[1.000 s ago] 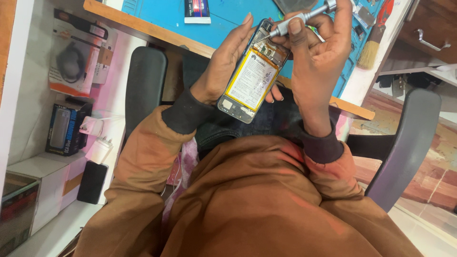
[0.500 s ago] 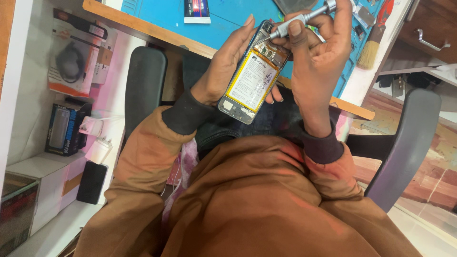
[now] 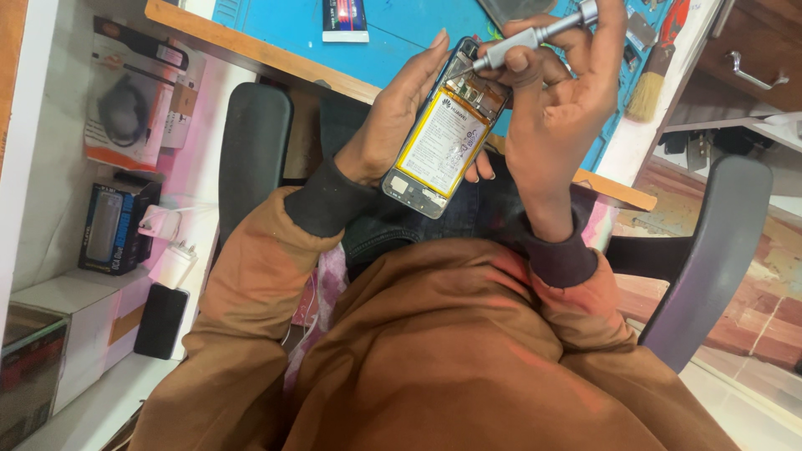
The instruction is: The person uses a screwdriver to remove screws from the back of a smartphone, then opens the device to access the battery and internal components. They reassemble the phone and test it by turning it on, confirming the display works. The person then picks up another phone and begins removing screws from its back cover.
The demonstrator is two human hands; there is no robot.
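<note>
Head view, looking down over the person's own chest and lap.

Left hand (image 3: 399,125), upper centre of the frame: cradles an opened phone (image 3: 443,146) from behind and along its left edge, fingers wrapped around it, fingertips reaching up past its top corner. The phone sits tilted, top end toward the upper right, back cover off, yellow-and-white battery (image 3: 443,144) facing up, circuit parts visible at its upper end.

Right hand (image 3: 555,100), just right of the phone: closed around a silver screwdriver (image 3: 535,35), pinched between thumb and fingers. The tool slants from the top right down to the left; its tip meets the phone's upper end near the top edge. Exact contact point too small to tell.

Both forearms in brown sleeves with dark cuffs (image 3: 322,209).

Behind the hands: blue work mat (image 3: 284,25) on a wooden-edged desk (image 3: 251,54), across the top of the frame. A brush (image 3: 656,71) with pale bristles and a red handle lies on the mat at the upper right. Small boxed item (image 3: 345,18) at top centre.

Dark chair armrests at left (image 3: 251,142) and right (image 3: 710,242).

Left edge: white shelf (image 3: 75,292) with packaged goods, a dark blue box (image 3: 113,225), a white charger plug (image 3: 167,259).
</note>
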